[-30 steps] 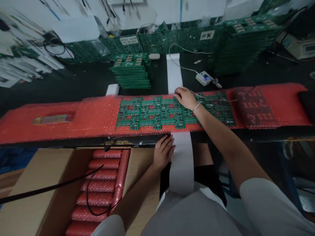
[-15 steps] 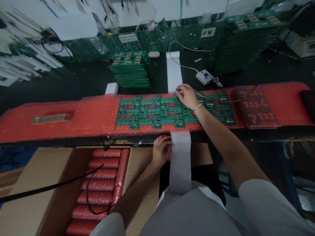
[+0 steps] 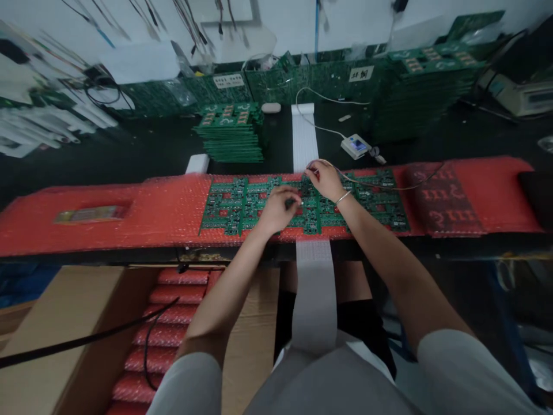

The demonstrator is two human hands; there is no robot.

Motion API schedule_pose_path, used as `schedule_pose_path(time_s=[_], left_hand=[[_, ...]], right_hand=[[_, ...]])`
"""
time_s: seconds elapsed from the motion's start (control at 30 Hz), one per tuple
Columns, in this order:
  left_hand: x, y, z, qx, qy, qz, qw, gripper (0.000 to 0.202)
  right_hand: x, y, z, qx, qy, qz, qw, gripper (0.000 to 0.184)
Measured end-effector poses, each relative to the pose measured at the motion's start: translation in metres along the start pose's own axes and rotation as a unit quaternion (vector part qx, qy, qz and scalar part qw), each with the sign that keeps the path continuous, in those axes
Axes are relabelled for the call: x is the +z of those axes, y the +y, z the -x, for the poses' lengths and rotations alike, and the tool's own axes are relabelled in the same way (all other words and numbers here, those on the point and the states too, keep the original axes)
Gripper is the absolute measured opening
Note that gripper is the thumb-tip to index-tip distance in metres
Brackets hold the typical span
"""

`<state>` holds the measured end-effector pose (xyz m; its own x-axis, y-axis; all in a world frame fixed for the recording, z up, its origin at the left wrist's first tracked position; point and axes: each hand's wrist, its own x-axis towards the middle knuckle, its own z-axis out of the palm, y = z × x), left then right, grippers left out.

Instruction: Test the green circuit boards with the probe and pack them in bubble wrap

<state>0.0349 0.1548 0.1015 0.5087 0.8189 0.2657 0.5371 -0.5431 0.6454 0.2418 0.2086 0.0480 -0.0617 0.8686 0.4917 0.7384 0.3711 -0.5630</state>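
The right hand (image 3: 327,180) pinches a thin cable (image 3: 400,189); whether the left hand's (image 3: 275,211) curled fingers hold anything, I can't tell. Circuit boards (image 3: 235,199) lie uncovered, so work looks unfinished.

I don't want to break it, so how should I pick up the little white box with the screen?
Probably pinch the white box by its long sides, coming from above: it lies flat, its screen facing up, and the cord meets its far end.

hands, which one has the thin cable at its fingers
The right hand, silver bracelet at its wrist; the thin cable trails from its fingertips. The bare-wristed left hand shows none.
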Motion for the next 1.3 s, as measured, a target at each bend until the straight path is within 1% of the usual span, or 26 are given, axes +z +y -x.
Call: schedule_pose_path(time_s=[0.07,0.1,0.17,0.23,0.47,0.57,0.67,0.7,0.77,0.87,0.93,1.0,1.07,1.17,1.23,1.3], left_hand=[[0.010,-0.015,-0.035,-0.023,-0.042,-0.027,0.999,0.012],[0.015,-0.022,-0.048,-0.031,-0.054,-0.044,0.997,0.013],[0.023,-0.031,-0.064,-0.036,-0.065,-0.076,0.994,0.015],[0.027,-0.035,-0.069,-0.031,-0.070,-0.101,0.992,0.016],[0.034,-0.038,-0.069,-0.060,-0.066,-0.135,0.987,0.018],[0.037,-0.034,-0.069,-0.073,-0.058,-0.146,0.985,0.017],[0.036,-0.027,-0.064,-0.075,-0.041,-0.163,0.983,0.015],[0.034,-0.024,-0.060,-0.065,-0.033,-0.164,0.984,0.017],[0.031,-0.019,-0.049,-0.026,-0.029,-0.167,0.985,0.024],[0.026,-0.013,-0.033,0.037,-0.065,-0.201,0.977,0.031],[0.024,-0.011,-0.025,0.051,-0.086,-0.229,0.968,0.033],[0.024,-0.011,-0.023,0.053,-0.094,-0.241,0.965,0.034],[0.025,-0.013,-0.024,0.052,-0.097,-0.239,0.965,0.035],[0.026,-0.022,-0.027,0.053,-0.097,-0.209,0.972,0.036],[0.024,-0.028,-0.025,0.069,-0.095,-0.162,0.980,0.040],[0.020,-0.029,-0.016,0.090,-0.070,-0.107,0.988,0.047]], right_hand=[[0.000,-0.001,0.000,-0.003,-0.001,0.005,1.000,0.012],[0.000,-0.001,0.000,-0.002,-0.004,0.008,1.000,0.013],[0.000,-0.001,-0.001,-0.001,-0.009,0.010,1.000,0.013],[0.001,-0.001,-0.001,-0.001,-0.011,0.009,1.000,0.013],[0.003,0.001,-0.003,0.000,-0.012,-0.001,1.000,0.014],[0.003,0.001,-0.003,0.000,-0.011,-0.004,1.000,0.014],[0.003,0.001,-0.002,-0.001,-0.005,-0.004,1.000,0.013],[0.003,0.001,-0.001,-0.001,-0.003,-0.004,1.000,0.012],[0.004,0.002,-0.001,-0.002,0.001,-0.008,1.000,0.011],[0.002,0.001,-0.004,-0.001,0.013,-0.017,1.000,0.011],[-0.005,-0.004,-0.006,0.004,0.026,-0.029,0.999,0.011],[-0.018,-0.014,-0.004,0.004,0.032,-0.046,0.998,0.012],[-0.032,-0.027,0.005,-0.015,0.018,-0.060,0.998,0.015],[-0.045,-0.047,0.031,-0.061,-0.031,-0.072,0.995,0.019],[-0.045,-0.054,0.050,-0.074,-0.068,-0.070,0.992,0.020],[-0.040,-0.056,0.066,-0.072,-0.095,-0.059,0.991,0.019]])
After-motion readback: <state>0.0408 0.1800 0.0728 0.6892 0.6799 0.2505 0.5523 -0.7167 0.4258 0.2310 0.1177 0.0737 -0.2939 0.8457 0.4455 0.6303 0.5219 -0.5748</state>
